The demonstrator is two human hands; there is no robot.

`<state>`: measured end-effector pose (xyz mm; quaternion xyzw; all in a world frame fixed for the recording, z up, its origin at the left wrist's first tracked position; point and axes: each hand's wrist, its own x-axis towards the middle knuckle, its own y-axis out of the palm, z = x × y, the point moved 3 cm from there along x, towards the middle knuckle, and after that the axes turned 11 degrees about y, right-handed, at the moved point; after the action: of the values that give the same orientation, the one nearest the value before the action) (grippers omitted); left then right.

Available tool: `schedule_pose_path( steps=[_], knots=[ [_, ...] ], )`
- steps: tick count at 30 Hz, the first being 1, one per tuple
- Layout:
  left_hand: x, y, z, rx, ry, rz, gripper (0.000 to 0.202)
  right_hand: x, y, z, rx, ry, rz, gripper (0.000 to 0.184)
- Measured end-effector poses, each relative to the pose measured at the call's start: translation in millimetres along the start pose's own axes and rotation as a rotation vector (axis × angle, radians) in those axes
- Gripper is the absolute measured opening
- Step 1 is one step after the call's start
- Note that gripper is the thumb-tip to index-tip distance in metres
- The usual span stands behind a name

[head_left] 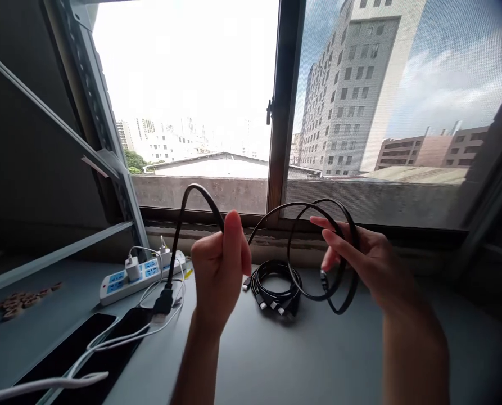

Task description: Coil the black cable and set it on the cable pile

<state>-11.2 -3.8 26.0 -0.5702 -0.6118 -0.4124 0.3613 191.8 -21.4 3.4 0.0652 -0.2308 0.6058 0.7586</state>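
Observation:
My left hand (219, 267) is closed in a fist around a thick black cable (200, 190), thumb pointing up. From that fist one end of the cable arches over and hangs down to a black plug (163, 301) with a metal tip. On the other side the cable runs across to my right hand (369, 256), where it forms loose loops around the fingers. The thumb and fingers of that hand hold the loops, and another small connector (324, 279) dangles beneath them. Behind, between my hands, a coiled bundle of black cables (276, 281) with several USB-like plugs lies on the table.
A white power strip (143, 275) with chargers plugged in stands at the back left of the grey table (301, 360). White cords (124, 339) cross dark flat devices (103, 337) nearby. Small brown pieces (25, 302) lie far left. A metal shelf frame (107, 112) and a window (282, 112) stand behind.

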Motion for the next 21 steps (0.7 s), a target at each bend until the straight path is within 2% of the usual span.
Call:
schedule_pose_path(
  steps=[2, 4, 8, 10, 13, 15, 18, 21],
  knots=[
    [-3.4, 8.3, 3.4, 0.018, -0.102, 0.09, 0.061, -0.7, 1.3, 2.7, 0.064, -0.06, -0.026, 0.033],
    [-10.9, 23.9, 4.6, 0.106, -0.177, 0.257, 0.059, -1.9, 7.9, 3.9, 0.135, -0.058, -0.002, 0.035],
    [-31.4, 60.8, 1.5, 0.24, -0.166, 0.725, 0.053, -4.5, 27.1, 1.3, 0.179, 0.105, 0.136, 0.049],
    [-37.2, 69.4, 0.6, 0.241, -0.161, 0.832, 0.051, -5.7, 31.0, 2.6, 0.15, 0.087, 0.128, 0.051],
    [-38.5, 69.3, 0.4, 0.253, -0.164, 0.897, 0.04, -5.4, 28.2, 4.8, 0.061, -0.002, 0.007, 0.047],
    [-35.7, 64.9, -0.7, 0.287, -0.136, 0.89, 0.03, -3.1, 25.3, 4.2, 0.032, -0.035, -0.027, 0.045],
    [-29.0, 57.2, -3.0, 0.334, -0.1, 0.787, 0.013, 1.9, 20.7, 2.7, 0.02, -0.084, -0.049, 0.035],
    [-21.2, 49.7, -4.5, 0.294, -0.037, 0.594, 0.011, 3.6, 14.0, 5.2, -0.006, -0.172, -0.167, 0.023]
  ],
)
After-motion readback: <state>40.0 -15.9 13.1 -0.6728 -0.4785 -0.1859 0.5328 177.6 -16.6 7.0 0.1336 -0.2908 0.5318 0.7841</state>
